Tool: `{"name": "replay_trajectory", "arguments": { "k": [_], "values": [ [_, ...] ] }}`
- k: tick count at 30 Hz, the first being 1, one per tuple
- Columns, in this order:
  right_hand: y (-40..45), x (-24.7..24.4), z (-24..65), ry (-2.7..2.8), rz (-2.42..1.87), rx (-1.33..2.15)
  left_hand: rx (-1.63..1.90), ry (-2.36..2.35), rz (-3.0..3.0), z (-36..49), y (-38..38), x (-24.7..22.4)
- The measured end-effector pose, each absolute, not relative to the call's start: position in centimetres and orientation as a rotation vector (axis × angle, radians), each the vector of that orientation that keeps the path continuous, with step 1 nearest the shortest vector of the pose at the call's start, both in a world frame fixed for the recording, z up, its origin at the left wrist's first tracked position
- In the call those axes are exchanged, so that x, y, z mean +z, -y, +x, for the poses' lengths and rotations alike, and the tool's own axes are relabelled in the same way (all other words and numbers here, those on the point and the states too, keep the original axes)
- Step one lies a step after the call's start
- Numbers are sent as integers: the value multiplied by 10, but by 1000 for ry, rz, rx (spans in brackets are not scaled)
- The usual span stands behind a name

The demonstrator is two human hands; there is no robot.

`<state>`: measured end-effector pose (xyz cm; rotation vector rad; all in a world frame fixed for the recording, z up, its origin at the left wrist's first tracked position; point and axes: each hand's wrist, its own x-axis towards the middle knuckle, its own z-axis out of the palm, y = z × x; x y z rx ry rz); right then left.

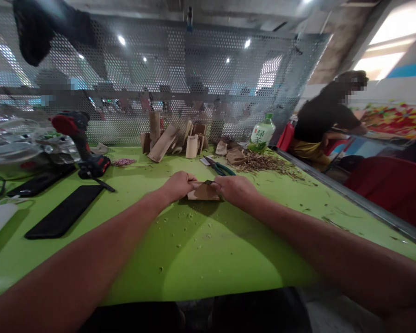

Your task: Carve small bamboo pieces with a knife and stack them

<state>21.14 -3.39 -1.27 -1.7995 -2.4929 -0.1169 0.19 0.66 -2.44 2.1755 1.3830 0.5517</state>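
A piece of brown card (203,193) is pinched by the left hand (178,186) and the right hand (235,190), its long side lying straight across between them.

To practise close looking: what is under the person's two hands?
A tan piece, perhaps card or dried sheath, lies on the green table under the left hand and right hand; what their palms cover cannot be seen.

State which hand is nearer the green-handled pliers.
Right: the right hand sits just in front of the green-handled pliers; the left hand lies farther off, to their left.
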Motion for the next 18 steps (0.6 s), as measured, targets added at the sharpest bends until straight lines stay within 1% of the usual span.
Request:
{"name": "replay_trajectory", "arguments": {
  "k": [9,18],
  "values": [
    [25,-11,209,2608,-1761,-39,543,-1390,2175,1,-8,-27],
    [21,-8,210,2903,-1506,-98,535,-1407,2212,1,-4,-24]
  ]
}}
